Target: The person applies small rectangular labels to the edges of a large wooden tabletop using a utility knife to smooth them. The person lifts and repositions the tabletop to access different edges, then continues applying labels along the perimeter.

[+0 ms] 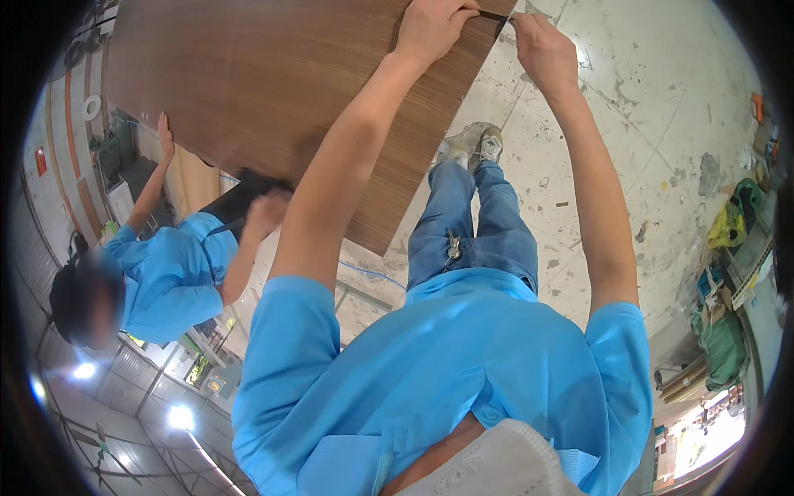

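A large brown wood-grain panel (273, 91) fills the upper left. My left hand (432, 29) rests on its top right corner, fingers pinched on a thin dark strip (490, 14) that runs along the panel's edge. My right hand (539, 48) is just off the corner and grips the same strip's other end. Both my arms stretch out from my blue shirt. A co-worker in a blue shirt (169, 277) stands at the left, one hand (165, 136) flat against the panel's far edge and the other hand (266, 212) at its lower edge.
A stained grey concrete floor (653, 107) lies under my jeans and shoes (473, 145). Green and yellow bags with clutter (728, 231) line the right wall. Machinery and a roll of white tape (91, 106) stand at the left behind the panel.
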### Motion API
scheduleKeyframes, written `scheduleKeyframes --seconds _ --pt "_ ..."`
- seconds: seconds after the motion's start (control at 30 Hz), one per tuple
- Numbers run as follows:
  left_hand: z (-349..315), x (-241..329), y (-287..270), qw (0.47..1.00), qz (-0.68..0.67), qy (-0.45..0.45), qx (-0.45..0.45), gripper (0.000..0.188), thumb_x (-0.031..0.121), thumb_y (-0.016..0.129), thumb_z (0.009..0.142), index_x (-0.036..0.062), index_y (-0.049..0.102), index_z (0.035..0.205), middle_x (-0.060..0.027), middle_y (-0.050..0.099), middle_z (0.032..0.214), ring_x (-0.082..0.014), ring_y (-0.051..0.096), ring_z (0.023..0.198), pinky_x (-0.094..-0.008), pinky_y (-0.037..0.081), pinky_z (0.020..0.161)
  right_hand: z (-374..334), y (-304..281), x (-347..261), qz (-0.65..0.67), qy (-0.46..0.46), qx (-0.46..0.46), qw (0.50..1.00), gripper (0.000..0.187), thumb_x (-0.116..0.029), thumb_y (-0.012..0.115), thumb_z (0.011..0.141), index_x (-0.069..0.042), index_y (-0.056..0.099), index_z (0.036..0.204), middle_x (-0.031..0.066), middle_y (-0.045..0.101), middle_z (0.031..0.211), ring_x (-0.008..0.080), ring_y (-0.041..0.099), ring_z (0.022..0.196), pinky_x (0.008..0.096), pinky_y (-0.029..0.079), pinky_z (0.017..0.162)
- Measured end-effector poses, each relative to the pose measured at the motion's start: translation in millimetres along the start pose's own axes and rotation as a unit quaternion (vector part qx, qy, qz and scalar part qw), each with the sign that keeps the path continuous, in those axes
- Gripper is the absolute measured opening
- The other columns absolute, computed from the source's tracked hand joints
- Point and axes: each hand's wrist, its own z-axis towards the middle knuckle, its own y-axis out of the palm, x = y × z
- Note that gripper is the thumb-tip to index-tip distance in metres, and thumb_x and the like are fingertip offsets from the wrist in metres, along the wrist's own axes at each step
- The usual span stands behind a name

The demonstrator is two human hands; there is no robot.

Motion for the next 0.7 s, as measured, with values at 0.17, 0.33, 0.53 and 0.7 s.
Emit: scheduleKeyframes --seconds 0.17,0.33,0.53,0.7 --pt "-43 14 -21 1.0 0.014 -0.013 -0.023 0.008 0.007 0.076 0.083 0.0086 0.075 0.091 -0.0062 0.071 0.094 -0.0298 0.063 0.094 -0.0408 0.052 0.084 -37 -9 -41 0.027 0.019 -0.055 0.998 0.009 -0.012 0.064 0.095 -0.01 0.069 0.103 0.0078 0.067 0.087 0.0293 0.069 0.071 0.0383 0.056 0.058" --pt "-112 31 -37 0.999 -0.004 -0.04 -0.022 0.01 0.007 0.078 0.08 0.0095 0.076 0.09 -0.0044 0.071 0.092 -0.0277 0.063 0.093 -0.0387 0.053 0.082 -83 -16 -89 0.081 0.021 -0.059 0.995 0.012 -0.008 0.065 0.093 -0.009 0.068 0.104 0.0078 0.066 0.087 0.0283 0.068 0.07 0.0384 0.056 0.058" --pt "-181 46 -61 0.999 -0.019 -0.037 -0.024 0.008 0.008 0.078 0.081 0.0099 0.076 0.089 -0.0032 0.07 0.091 -0.0274 0.063 0.091 -0.0384 0.053 0.081 -135 -25 -149 0.066 0.026 -0.092 0.993 0.022 -0.004 0.065 0.086 -0.008 0.067 0.108 0.007 0.064 0.088 0.0252 0.069 0.077 0.0366 0.057 0.061" --pt "-235 57 -82 0.998 -0.036 -0.029 -0.03 0.008 0.009 0.078 0.081 0.0095 0.075 0.089 -0.0032 0.07 0.092 -0.0274 0.062 0.091 -0.039 0.053 0.081 -179 -26 -199 0.055 0.038 -0.09 0.994 0.026 -0.002 0.064 0.082 -0.007 0.066 0.108 0.0072 0.064 0.089 0.0243 0.07 0.081 0.0365 0.058 0.063"
